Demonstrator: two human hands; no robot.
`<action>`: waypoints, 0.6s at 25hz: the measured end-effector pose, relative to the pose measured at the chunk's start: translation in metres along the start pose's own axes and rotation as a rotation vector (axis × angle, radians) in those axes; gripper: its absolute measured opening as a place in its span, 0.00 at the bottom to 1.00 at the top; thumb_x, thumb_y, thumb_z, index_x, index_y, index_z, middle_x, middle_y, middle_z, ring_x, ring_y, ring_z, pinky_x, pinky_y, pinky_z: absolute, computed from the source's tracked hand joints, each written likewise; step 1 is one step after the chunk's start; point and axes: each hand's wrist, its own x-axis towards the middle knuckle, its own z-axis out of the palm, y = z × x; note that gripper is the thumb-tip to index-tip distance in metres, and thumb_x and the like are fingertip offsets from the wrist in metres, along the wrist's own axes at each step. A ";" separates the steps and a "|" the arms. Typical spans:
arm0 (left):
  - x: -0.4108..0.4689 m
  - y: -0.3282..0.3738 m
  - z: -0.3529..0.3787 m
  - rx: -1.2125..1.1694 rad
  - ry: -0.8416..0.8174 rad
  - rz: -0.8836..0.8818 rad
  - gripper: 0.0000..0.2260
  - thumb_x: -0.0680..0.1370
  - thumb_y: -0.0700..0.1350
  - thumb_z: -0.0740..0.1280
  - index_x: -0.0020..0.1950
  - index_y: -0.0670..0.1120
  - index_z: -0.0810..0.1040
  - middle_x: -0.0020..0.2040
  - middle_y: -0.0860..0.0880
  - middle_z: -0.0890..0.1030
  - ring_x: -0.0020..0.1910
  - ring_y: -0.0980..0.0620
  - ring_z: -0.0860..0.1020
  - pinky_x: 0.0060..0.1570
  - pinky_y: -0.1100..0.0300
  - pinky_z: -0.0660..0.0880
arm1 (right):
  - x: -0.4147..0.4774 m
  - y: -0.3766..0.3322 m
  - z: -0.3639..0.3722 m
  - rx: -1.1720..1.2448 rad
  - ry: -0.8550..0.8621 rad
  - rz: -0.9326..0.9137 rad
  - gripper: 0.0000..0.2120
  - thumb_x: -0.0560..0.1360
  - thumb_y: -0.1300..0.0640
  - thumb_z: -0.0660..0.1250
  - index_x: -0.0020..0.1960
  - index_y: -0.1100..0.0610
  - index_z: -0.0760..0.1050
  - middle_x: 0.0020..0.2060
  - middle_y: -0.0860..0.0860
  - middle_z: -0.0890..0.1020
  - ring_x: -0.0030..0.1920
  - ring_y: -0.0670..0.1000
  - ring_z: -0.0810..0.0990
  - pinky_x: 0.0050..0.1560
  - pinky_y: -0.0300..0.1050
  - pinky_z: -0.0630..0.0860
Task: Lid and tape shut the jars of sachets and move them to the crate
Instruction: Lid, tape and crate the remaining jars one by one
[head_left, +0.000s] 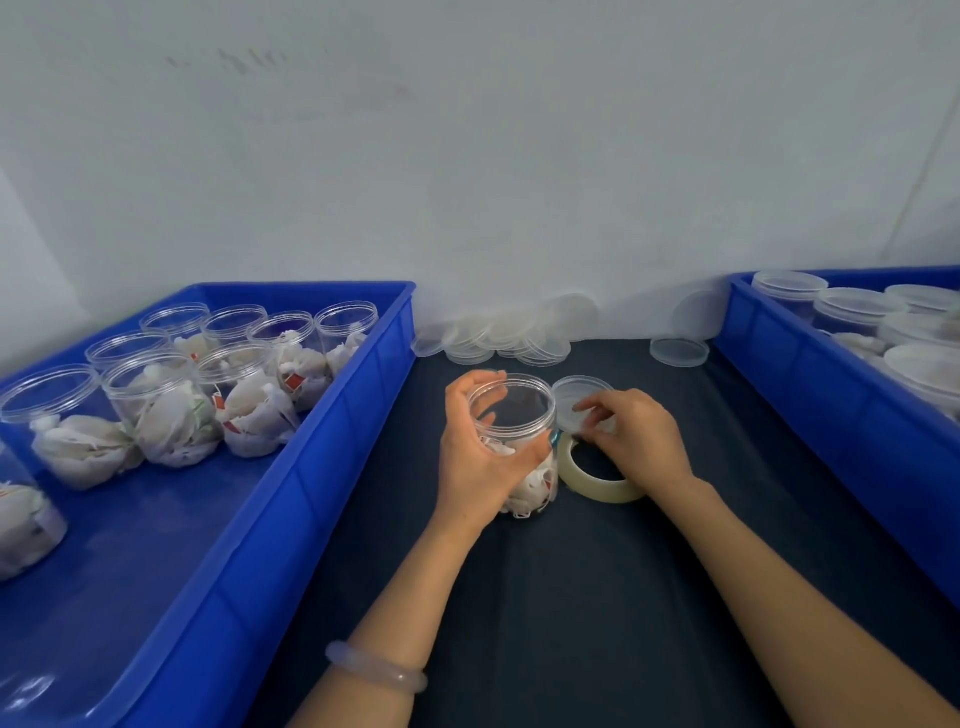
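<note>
My left hand (483, 447) is wrapped round the open jar (515, 383), fingers curled over its far rim and thumb laid across its near side, gripping it upright on the counter (571, 597). The white sachets (530, 486) are bunched low in the jar, below my thumb. My right hand (641, 441) pinches a clear lid (574, 392) between thumb and fingertips, the other fingers loosely bent. The lid sits just to the right of the jar's mouth, about level with the rim and not yet over it (whether the two edges touch I cannot tell). Under my right hand, just beside the jar's base, lies the roll of clear tape (597, 487), flat on the counter. My wrist passes over its right edge, but I cannot say whether it rests on it. Beyond both hands, against the wall, a heap of loose lids (498, 332) lies scattered, and one more single lid (679, 352) lies apart, beyond my right hand. Well to the left of my left hand stands a blue crate (311, 467) with open jars of sachets (171, 410) in it, none of them lidded. Well to the right of my right hand a second blue crate (831, 395) holds jars with lids on (857, 306). A pale bracelet (376, 667) circles my left wrist, nearest to me.
</note>
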 end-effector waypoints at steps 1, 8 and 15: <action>0.000 0.000 0.000 -0.005 0.000 -0.006 0.34 0.67 0.37 0.80 0.67 0.48 0.68 0.66 0.55 0.75 0.66 0.58 0.75 0.69 0.50 0.71 | 0.001 0.001 0.000 0.057 -0.007 0.038 0.09 0.72 0.54 0.76 0.51 0.47 0.81 0.40 0.40 0.81 0.50 0.46 0.75 0.44 0.41 0.69; 0.001 0.000 -0.001 -0.004 -0.014 -0.015 0.34 0.66 0.36 0.81 0.67 0.49 0.68 0.66 0.55 0.75 0.66 0.59 0.75 0.69 0.53 0.71 | 0.006 0.013 -0.005 0.119 -0.163 0.058 0.04 0.78 0.58 0.70 0.49 0.51 0.83 0.43 0.43 0.81 0.49 0.46 0.76 0.50 0.43 0.73; 0.001 0.000 -0.001 0.001 -0.020 -0.019 0.34 0.66 0.37 0.81 0.67 0.48 0.68 0.66 0.56 0.74 0.66 0.59 0.74 0.69 0.53 0.71 | 0.001 0.014 -0.015 0.112 -0.158 0.051 0.05 0.77 0.56 0.70 0.48 0.46 0.78 0.46 0.42 0.76 0.48 0.45 0.76 0.48 0.41 0.72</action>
